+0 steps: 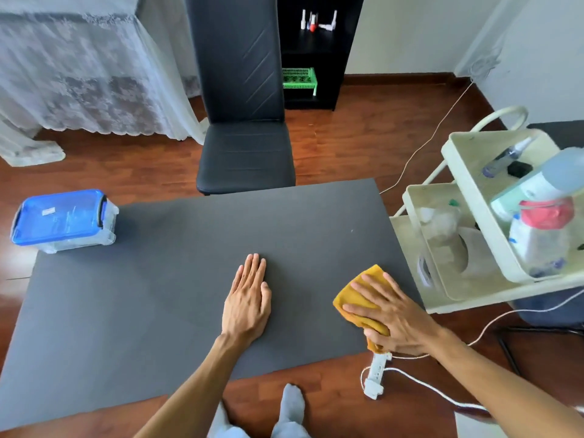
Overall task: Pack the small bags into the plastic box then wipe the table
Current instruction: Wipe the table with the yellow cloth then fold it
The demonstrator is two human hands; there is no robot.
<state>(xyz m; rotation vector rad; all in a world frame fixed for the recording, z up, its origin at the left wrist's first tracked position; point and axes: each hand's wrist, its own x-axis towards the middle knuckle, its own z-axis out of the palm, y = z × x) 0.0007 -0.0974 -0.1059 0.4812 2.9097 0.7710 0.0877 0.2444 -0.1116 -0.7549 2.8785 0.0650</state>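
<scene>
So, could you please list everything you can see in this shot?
table: 1, dark grey, centre
box: 1, clear with blue lid, shut, table's far left corner
cloth: 1, yellow, table's right edge
chair: 1, black, beyond table
shelf: 1, black, behind chair
basket: 1, green, in shelf
cart: 1, cream, right of table
power strip: 1, white, floor
left hand: flat on table
right hand: pressing cloth
</scene>
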